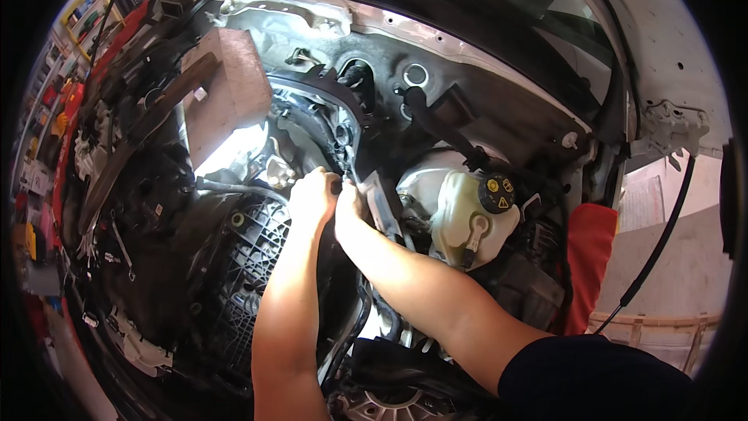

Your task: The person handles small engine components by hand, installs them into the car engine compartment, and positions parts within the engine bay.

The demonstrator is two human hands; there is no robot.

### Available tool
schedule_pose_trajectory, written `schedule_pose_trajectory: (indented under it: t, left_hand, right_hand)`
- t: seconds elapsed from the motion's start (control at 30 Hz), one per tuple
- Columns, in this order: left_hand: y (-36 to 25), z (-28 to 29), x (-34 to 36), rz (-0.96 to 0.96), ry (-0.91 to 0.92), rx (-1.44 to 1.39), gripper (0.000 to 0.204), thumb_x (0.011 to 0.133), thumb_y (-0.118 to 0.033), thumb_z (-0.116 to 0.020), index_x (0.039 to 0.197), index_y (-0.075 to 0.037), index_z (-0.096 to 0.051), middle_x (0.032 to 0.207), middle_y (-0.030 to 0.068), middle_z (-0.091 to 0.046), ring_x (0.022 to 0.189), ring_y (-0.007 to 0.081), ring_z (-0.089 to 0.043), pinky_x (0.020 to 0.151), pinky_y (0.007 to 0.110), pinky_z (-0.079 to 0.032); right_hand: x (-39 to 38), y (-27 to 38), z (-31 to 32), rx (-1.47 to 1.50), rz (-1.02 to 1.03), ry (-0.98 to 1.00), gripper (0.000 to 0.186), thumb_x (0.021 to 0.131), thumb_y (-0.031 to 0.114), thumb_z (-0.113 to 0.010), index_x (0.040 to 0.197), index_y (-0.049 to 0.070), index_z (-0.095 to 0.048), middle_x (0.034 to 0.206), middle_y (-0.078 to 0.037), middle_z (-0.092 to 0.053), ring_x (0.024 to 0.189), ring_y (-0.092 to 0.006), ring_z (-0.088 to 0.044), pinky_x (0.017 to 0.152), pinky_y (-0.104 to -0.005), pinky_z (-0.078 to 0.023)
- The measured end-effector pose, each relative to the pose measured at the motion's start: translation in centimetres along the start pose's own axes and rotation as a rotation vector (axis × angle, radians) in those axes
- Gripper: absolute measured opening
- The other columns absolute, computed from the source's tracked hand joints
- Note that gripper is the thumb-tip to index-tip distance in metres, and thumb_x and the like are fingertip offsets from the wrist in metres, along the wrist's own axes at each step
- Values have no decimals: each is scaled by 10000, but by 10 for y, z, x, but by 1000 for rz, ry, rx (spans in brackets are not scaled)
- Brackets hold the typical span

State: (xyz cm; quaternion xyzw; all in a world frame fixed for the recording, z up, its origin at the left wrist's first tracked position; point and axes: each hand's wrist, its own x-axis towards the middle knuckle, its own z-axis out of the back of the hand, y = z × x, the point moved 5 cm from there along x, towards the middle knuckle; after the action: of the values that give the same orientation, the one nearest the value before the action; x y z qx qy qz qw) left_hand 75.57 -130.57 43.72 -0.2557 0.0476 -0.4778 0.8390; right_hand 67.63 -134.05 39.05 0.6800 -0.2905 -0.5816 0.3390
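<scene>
Deep in a car's engine bay, my two hands meet side by side. My left hand is closed, its fingers curled at the lower end of a black wiring channel. Close against it is my right hand, also closed, with its fingertips out of sight. A small dark round end shows between the hands; what it belongs to is hidden. Left of my left forearm lies a ribbed black plastic cover. To the right of my right hand stands a cloudy brake fluid reservoir with a black cap.
A brownish flat panel stands upright at the upper left, beside bright light. A thick black hose runs from the bulkhead to behind the reservoir. Red cloth hangs over the right fender. Crowded shelves line the far left.
</scene>
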Motion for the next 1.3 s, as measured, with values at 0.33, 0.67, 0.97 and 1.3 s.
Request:
schedule_pose_trajectory:
  t: [0.33,0.67,0.97,1.3]
  left_hand:
    - [-15,-3,11,-172,121,235,216,810,-210,-587,960,-162,-735,1055,88,-501,1066,301,-430,889,404,-401]
    - [2,-10,7,-248,85,255,264,828,-288,-562,843,-72,-713,1075,117,-524,1054,301,-443,878,408,-367]
    - [-22,-28,20,100,331,306,485,685,-427,-712,890,13,-686,1118,166,-519,1014,325,-552,853,385,-464]
    - [-24,-38,3,14,-23,431,239,758,-213,-566,856,-34,-691,1136,148,-504,1090,348,-437,988,512,-291]
  right_hand:
    - [-2,1,0,388,33,-4,138,816,112,-547,829,28,-656,812,-69,-661,701,-156,-599,666,-289,-506]
    - [-4,-3,-6,183,-66,18,257,829,196,-534,969,5,-634,1010,-107,-646,880,-193,-623,761,-309,-507]
    - [-54,6,40,-740,5,-24,390,863,170,-433,1143,-62,-572,1127,-221,-601,1065,-313,-570,919,-379,-439]
    - [-198,222,94,-1602,879,1715,303,821,92,-525,1115,21,-547,1047,-174,-578,939,-340,-614,806,-437,-502]
